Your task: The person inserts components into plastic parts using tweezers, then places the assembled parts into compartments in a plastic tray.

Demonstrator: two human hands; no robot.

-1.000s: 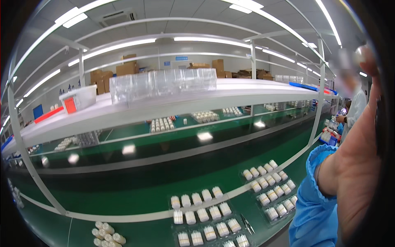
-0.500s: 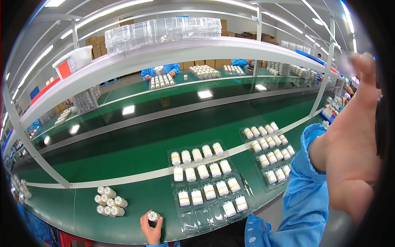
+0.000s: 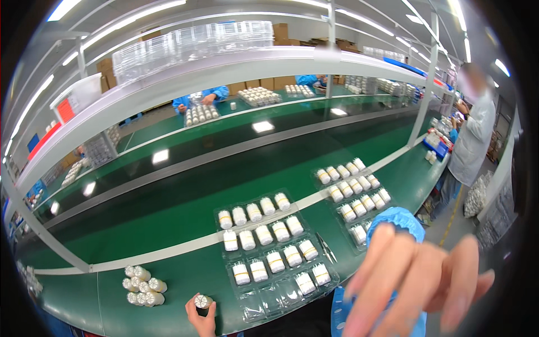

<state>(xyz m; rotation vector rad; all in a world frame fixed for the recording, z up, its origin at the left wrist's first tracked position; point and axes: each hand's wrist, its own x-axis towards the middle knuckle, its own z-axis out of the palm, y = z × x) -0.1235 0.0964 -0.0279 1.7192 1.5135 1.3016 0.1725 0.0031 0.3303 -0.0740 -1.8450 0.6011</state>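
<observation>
Left hand [image 3: 202, 319] at 6 o'clock grips a small white cylinder [image 3: 202, 302], near clear tray [image 3: 281, 292] w/ more. Right hand [image 3: 418, 286] at 4 o'clock, blurry, fingers spread, holding nothing.

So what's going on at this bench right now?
A person stands at a green conveyor bench. Their left hand holds one small white cylinder upright near the front edge, beside a bundle of similar cylinders. Their right hand is raised close to the camera, fingers spread and empty. A clear tray in front is mostly filled; its front row has empty pockets. A second filled tray sits to the right.
</observation>
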